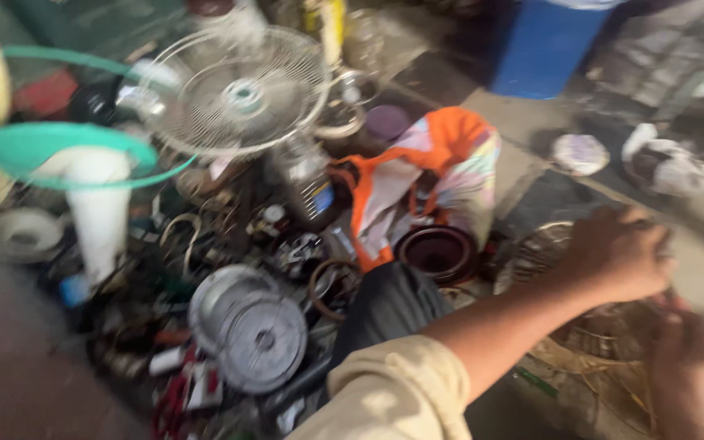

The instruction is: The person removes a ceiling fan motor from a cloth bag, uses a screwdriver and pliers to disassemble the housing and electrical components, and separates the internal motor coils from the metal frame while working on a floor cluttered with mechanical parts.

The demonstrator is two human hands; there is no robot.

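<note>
The view is motion-blurred. My left hand (615,254) reaches to the right on a bare forearm with a beige sleeve. Its fingers are curled down over the top of a rusty wire fan guard (541,244) lying on the floor. My right hand (686,375) is low at the right, just below the left hand, among thin yellowish wires (605,358) of the same heap. A small red bit (678,303) shows between the two hands. The blur hides whether the right hand grips anything.
A white fan guard (238,90), a green hoop (59,151), round grey metal discs (258,338), a dark bowl (437,251), an orange and striped cloth bag (437,171) and several small parts crowd the left and middle. A blue drum (543,45) stands at the back.
</note>
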